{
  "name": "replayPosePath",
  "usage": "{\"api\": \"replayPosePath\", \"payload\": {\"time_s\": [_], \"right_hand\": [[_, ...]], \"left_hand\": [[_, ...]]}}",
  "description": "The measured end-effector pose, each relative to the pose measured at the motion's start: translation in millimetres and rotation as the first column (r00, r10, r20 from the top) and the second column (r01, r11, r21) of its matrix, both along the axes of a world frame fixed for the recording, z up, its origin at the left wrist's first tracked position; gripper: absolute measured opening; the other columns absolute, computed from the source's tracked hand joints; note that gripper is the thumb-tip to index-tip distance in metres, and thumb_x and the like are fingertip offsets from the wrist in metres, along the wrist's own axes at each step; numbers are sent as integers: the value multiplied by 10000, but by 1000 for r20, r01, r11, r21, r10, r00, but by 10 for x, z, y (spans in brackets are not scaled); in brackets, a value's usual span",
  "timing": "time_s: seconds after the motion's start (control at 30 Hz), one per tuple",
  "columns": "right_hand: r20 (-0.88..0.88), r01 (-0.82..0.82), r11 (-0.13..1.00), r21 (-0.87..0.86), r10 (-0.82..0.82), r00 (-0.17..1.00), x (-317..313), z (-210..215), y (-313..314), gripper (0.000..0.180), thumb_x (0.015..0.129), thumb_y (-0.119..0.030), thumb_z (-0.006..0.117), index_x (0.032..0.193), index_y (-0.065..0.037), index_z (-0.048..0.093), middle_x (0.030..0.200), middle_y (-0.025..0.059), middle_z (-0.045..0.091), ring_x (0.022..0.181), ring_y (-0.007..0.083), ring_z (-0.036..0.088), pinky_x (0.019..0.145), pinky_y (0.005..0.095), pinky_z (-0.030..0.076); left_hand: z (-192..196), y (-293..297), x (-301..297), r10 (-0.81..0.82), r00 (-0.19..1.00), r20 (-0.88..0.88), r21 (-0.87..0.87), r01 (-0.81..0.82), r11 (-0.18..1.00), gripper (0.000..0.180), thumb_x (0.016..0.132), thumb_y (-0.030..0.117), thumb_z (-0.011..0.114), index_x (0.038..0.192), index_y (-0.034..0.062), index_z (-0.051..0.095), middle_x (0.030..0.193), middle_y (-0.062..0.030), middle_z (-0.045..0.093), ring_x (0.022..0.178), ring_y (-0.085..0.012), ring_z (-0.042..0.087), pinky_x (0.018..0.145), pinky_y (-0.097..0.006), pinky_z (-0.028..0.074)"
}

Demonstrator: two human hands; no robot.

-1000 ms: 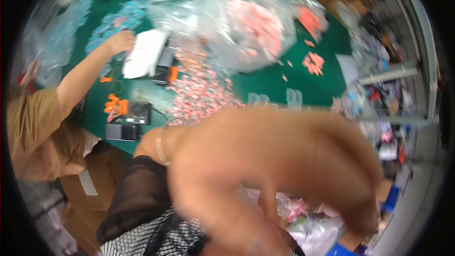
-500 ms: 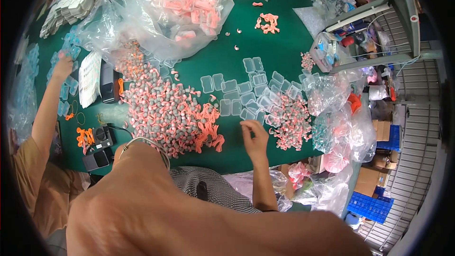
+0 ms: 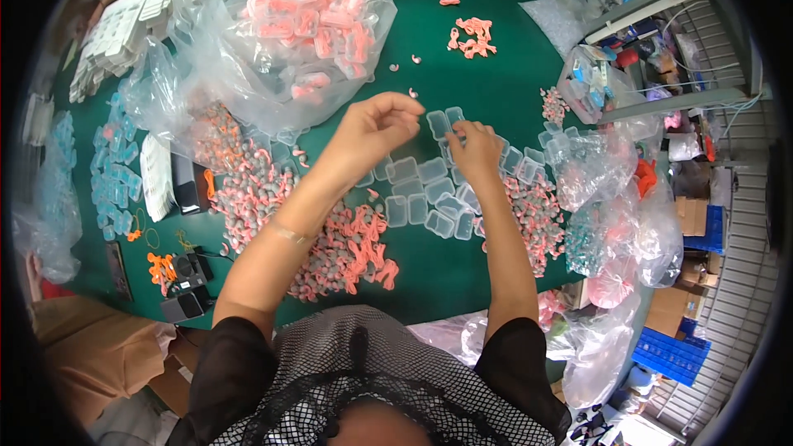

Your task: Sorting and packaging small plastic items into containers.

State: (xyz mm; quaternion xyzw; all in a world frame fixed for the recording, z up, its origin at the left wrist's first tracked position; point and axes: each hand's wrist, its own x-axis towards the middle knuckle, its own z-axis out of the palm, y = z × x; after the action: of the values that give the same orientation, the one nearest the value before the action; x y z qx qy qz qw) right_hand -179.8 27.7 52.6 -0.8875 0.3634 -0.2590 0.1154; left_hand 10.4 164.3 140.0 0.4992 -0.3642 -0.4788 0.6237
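a clear box (image 3: 437, 125) lies open on the green table (image 3: 512, 49), in the gap between the two hands. its two halves sit side by side, and the long side of each runs away from the person, the far end leaning a little to the left. the box is just to the right of the left hand (image 3: 384, 125) and just beyond the fingertips of the right hand (image 3: 476, 149), on their left.

the left hand is curled, its forefinger reaching toward the box and its thumb bent under; whether anything is pinched there, i cannot tell. the right hand is bent over the near edge of the box, thumb and fingers drawn toward each other; i cannot tell whether they grip it.

more clear boxes (image 3: 405, 190) lie scattered between the forearms, turned various ways. a heap of pink and gray bits (image 3: 248, 190) spreads by the left forearm, with pink cords (image 3: 368, 239) at its right side, and a smaller heap (image 3: 537, 223) lies beside the right forearm.
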Motion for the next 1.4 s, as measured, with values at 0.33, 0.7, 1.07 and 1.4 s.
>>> {"api": "replayPosePath", "payload": {"time_s": [0.33, 0.7, 1.07, 1.4], "right_hand": [[-312, -32, 996, -82, 5, 950, 327, -194, -355, 204, 703, -182, 725, 896, -148, 670, 868, 22, 618, 905, 234, 557, 819, 447, 346], [-100, -315, 943, -105, 305, 947, 202, -317, -759, 174, 701, -71, 650, 857, -142, 676, 866, -2, 603, 947, 213, 536, 841, 406, 361], [-516, 532, 799, -280, -593, 618, -957, -173, -1996, 170, 779, -182, 645, 943, -210, 680, 900, 36, 681, 918, 241, 624, 802, 488, 381], [-438, 441, 855, -272, -518, 735, -872, -364, -1865, 164, 781, -146, 632, 937, -170, 677, 873, 34, 672, 878, 236, 631, 782, 445, 403]], "left_hand": [[-1122, -1007, -19, 155, 453, 878, 25, -367, 930, 257, 750, 157, 713, 983, 89, 628, 904, -105, 617, 799, -308, 631, 663, -415, 508], [-1463, -1159, 183, 195, 452, 871, -183, -71, 981, 157, 731, 3, 634, 856, 75, 695, 837, -81, 611, 806, -284, 610, 697, -384, 512], [-1506, -1199, 51, 336, 517, 787, -244, -239, 940, 116, 717, 37, 695, 824, 62, 660, 836, -80, 623, 780, -287, 574, 702, -386, 474], [-1459, -1140, 66, 356, 548, 757, -293, -202, 935, 116, 735, 44, 676, 847, 72, 669, 831, -63, 649, 774, -272, 590, 713, -376, 474]]}}
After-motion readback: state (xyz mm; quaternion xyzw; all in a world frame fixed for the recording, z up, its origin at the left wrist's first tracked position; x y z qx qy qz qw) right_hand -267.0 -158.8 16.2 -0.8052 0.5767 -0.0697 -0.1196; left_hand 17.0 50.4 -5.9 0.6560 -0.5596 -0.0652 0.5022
